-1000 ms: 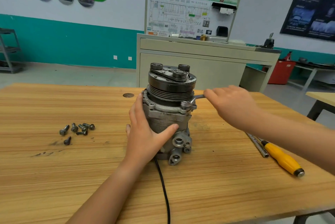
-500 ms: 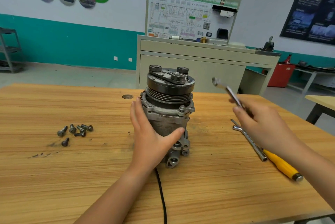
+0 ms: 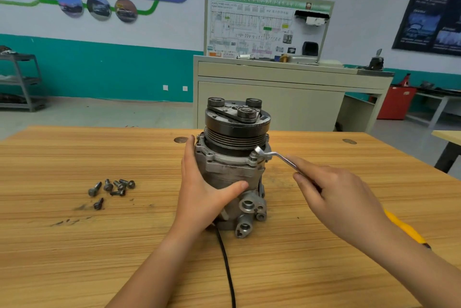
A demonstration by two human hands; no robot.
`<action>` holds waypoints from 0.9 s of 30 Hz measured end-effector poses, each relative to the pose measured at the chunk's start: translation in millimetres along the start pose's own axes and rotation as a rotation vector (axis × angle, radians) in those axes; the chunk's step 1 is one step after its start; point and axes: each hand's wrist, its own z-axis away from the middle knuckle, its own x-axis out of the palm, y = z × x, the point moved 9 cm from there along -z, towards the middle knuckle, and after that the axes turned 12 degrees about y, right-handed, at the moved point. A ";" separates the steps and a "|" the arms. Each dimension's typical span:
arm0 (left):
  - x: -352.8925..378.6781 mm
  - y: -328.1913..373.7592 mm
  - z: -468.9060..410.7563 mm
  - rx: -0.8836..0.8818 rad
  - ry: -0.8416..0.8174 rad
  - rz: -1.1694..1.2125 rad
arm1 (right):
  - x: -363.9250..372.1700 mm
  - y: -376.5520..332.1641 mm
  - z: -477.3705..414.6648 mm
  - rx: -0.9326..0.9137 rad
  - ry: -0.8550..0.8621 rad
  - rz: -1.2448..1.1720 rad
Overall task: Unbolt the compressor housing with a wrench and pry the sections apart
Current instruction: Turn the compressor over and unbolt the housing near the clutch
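Toward the far edge of the tabletop (image 3: 74,245), about midway along it, the compressor (image 3: 232,170) stands upright with its black pulley (image 3: 237,125) on top. The person's left hand (image 3: 202,195) grips the grey housing, with the palm on its left side and the thumb laid across the front, bracing it. The right hand (image 3: 334,198) holds the wrench (image 3: 277,156) by its shank, its fingers (image 3: 303,179) pinched narrow around the metal. The tool's head sits tilted at the flange bolt (image 3: 253,157) on the front right corner. I cannot tell from here whether it is fully seated on the bolt.

By my reading the unbolting step is well along. Six loose bolts (image 3: 112,189) lie in a small cluster well apart from the compressor, toward the left edge, and this flange bolt is one of those left.

The next move calls for settling the wrench head square on the bolt, then swinging the handle while the left hand stops the housing from turning or tipping. A tilted head could slip off.

A yellow-handled screwdriver (image 3: 404,229) shows partly under the right forearm, handy for prying later. A black cable (image 3: 225,257) runs from the compressor's base to the near edge.
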 end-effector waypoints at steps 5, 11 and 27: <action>1.2 -0.5 2.1 0.019 -0.011 -0.021 | -10.0 -27.0 -6.2 -0.183 -0.190 0.451; 1.7 -0.6 1.6 0.036 -0.008 -0.053 | -1.4 -76.2 -4.4 -0.380 -0.353 0.574; 3.3 0.0 2.0 0.013 -0.019 -0.062 | 6.2 -81.6 6.0 -0.397 -0.439 0.651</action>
